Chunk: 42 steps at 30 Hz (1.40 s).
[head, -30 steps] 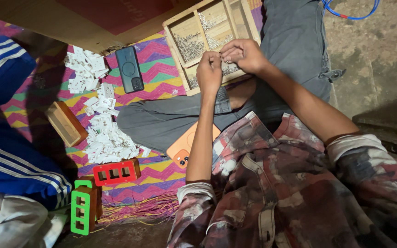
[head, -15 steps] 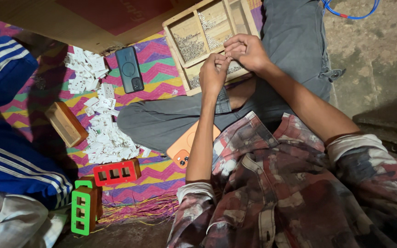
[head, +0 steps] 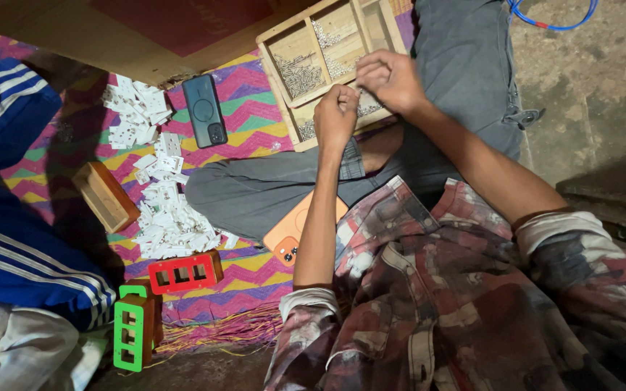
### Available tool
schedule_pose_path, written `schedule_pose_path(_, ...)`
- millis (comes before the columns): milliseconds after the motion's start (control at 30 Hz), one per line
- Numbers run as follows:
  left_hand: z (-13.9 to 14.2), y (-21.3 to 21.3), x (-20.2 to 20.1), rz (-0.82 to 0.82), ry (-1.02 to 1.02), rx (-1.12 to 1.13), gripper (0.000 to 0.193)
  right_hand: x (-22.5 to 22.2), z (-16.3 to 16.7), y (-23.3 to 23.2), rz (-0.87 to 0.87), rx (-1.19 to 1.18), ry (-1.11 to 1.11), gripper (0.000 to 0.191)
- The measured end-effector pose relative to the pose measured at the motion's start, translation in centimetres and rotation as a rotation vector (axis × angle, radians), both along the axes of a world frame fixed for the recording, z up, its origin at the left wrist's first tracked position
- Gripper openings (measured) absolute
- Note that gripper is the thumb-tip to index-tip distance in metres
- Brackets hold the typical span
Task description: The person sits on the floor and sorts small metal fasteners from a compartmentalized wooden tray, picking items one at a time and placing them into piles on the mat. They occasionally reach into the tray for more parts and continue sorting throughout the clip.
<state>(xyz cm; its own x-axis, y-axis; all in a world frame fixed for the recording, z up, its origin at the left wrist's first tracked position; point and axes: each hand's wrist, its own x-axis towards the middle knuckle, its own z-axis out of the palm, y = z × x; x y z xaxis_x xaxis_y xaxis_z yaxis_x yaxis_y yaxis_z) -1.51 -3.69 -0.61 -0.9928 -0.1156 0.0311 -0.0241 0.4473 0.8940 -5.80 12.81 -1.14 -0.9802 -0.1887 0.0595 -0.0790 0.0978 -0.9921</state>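
Left hand [head: 336, 116]: I see it curled into a loose fist over the near edge of the wooden tray [head: 278, 64], fingers closed together; whatever they pinch is too small for me to make out.
Right hand [head: 393, 78]: raised just beside the left one, above the tray's right side, fingers bunched and bent inward; I cannot tell what, if anything, they grip.
Wooden tray: a shallow box split into compartments, resting against the grey trouser leg [head: 465, 51]; the compartments hold heaps of small silvery metal parts [head: 300, 71].
Lap: an orange phone [head: 295, 233] lies face down on my crossed leg, below the left forearm.
Mat [head: 248, 130]: woven, zigzag stripes in pink, yellow, green and purple, spread on the floor.
On the mat: a dark phone [head: 204, 110] just left of the tray; a spread of small white plastic pieces [head: 168, 217] running from top to bottom; a small wooden box [head: 106, 195] beside them.
Near edge: a red plastic frame [head: 184, 272] with three openings, and a green plastic frame [head: 133, 333] standing next to it.
Left side: another person's blue sleeve with white stripes [head: 16, 246].
Top right: a blue cable [head: 552, 22] on the bare floor.
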Motion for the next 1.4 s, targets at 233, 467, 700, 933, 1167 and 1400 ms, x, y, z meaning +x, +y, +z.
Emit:
schedule_pose_path(233,-0.2,-0.1,0.0,0.008,-0.014,0.003,0.014,0.3,1.8,1.8,-0.368,0.734,0.448,0.01)
schedule_pose_path(467,0.1,0.0,0.0,0.036,-0.022,0.014,0.015,0.1,2.5,1.2,-0.305,1.073,0.675,0.019)
schedule_pose_path(700,0.4,0.0,0.1,0.074,-0.005,0.006,0.015,1.1,4.5,0.4,-0.152,0.817,0.604,0.013)
schedule_pose_path(933,0.7,-0.1,0.3,0.067,0.049,-0.052,0.014,1.1,3.1,-0.1,0.208,0.657,0.551,0.02)
schedule_pose_path(1167,1.2,0.0,0.6,0.068,0.119,-0.148,0.008,1.3,2.7,-0.3,0.217,0.72,0.532,0.016)
schedule_pose_path(1400,1.4,-0.1,0.7,0.094,0.055,-0.25,0.006,1.6,2.9,-0.5,0.186,0.716,0.517,0.015)
